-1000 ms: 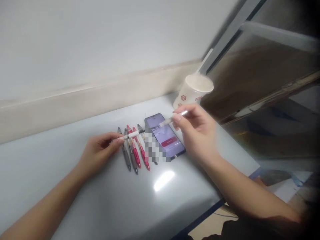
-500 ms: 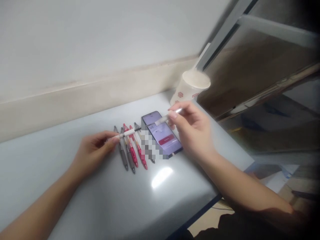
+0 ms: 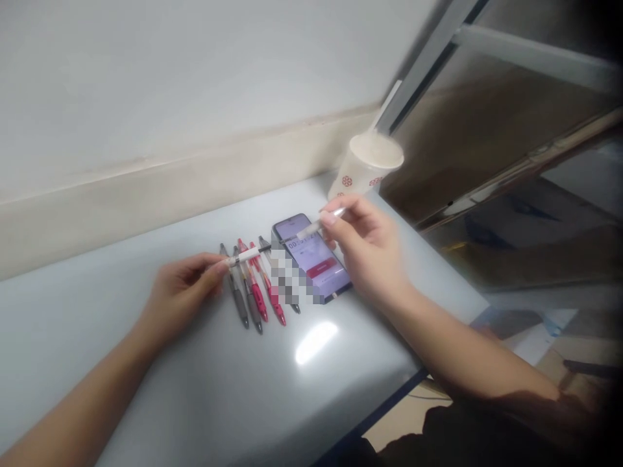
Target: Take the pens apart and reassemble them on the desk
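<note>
My left hand point(image 3: 192, 285) pinches a slim white pen point(image 3: 244, 256), its dark end pointing right. In the fingertips of my right hand point(image 3: 363, 240) is a whitish tube-shaped pen part point(image 3: 314, 227), held roughly in line with that pen. A thin dark piece shows between the two; whether it joins them cannot be told. Beneath the pen, several click pens lie side by side: grey pens point(image 3: 239, 308) and red pens point(image 3: 257, 299). A phone point(image 3: 318, 250) with a running timer lies beneath my right hand, partly hidden by it. A pixelated patch covers part of the rightmost pens.
Behind my right hand stands a white paper cup point(image 3: 363, 165) with red patterns, beside the wall point(image 3: 195, 175). A pale stick rises behind the cup. The light table point(image 3: 209, 389) ends on the right at a dark edge, near a metal frame point(image 3: 525, 55).
The view has shifted slightly, so the cup and phone appear a little further left. Both hands keep their grips, and more of the timer digits show.
</note>
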The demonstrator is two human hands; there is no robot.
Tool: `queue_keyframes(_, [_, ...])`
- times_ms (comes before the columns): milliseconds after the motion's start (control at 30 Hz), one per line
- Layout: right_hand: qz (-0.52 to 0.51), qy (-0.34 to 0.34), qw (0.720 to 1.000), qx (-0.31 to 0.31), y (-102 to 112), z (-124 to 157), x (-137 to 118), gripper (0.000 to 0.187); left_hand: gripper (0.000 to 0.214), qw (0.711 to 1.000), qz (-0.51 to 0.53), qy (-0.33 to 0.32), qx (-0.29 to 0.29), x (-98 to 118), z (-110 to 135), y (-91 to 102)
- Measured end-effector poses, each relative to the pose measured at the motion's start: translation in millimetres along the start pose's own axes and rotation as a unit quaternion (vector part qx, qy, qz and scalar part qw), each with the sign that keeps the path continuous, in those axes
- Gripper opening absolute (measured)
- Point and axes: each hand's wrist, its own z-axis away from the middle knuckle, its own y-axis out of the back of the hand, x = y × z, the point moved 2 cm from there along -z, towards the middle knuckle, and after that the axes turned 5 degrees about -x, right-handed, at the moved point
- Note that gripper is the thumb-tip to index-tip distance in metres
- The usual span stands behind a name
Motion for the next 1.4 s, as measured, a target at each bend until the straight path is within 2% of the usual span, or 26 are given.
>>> queue_keyframes(667, [-0.076, -0.017, 0.997, -0.017, -2.5, 1.0, -2.1, 0.024, 0.033, 1.000, -0.015, -0.014, 0.015, 0.9, -0.1, -0.3])
queue_keyframes(800, [-0.071, -0.024, 0.996, -0.050, -3.7, 0.9, -0.7, 0.024, 0.034, 1.000, -0.009, -0.019, 0.012, 1.2, 0.5, -1.7])
queue_keyframes(933, [-0.035, -0.027, 0.989, -0.140, -9.5, 4.6, -1.1, 0.025, 0.034, 1.000, -0.009, -0.028, -0.007, 2.0, 1.7, -2.6])
queue_keyframes(1000, [-0.002, -0.006, 0.984, -0.178, -12.3, 8.0, -2.0, 0.024, 0.035, 0.999, -0.015, -0.030, -0.020, 2.5, 2.0, -1.6])
queue_keyframes(1100, [0.055, 0.078, 0.975, -0.201, -14.1, 14.6, -6.7, 0.017, 0.044, 0.999, -0.011, -0.020, -0.026, 2.1, 1.2, 1.6])
queue_keyframes(1200, [0.103, 0.141, 0.961, -0.214, -15.5, 22.5, -11.3, 0.013, 0.035, 1.000, 0.011, -0.005, -0.020, -2.1, -0.8, 4.3])
queue_keyframes(1300, [0.154, 0.167, 0.950, -0.213, -18.4, 29.1, -11.2, 0.016, 0.031, 0.999, 0.042, 0.008, -0.008, -12.5, -3.0, 5.6])
queue_keyframes(1400, [0.218, 0.187, 0.932, -0.221, -22.2, 33.1, -6.3, 0.027, 0.031, 0.996, 0.086, 0.016, -0.003, -24.1, -4.1, 6.5])
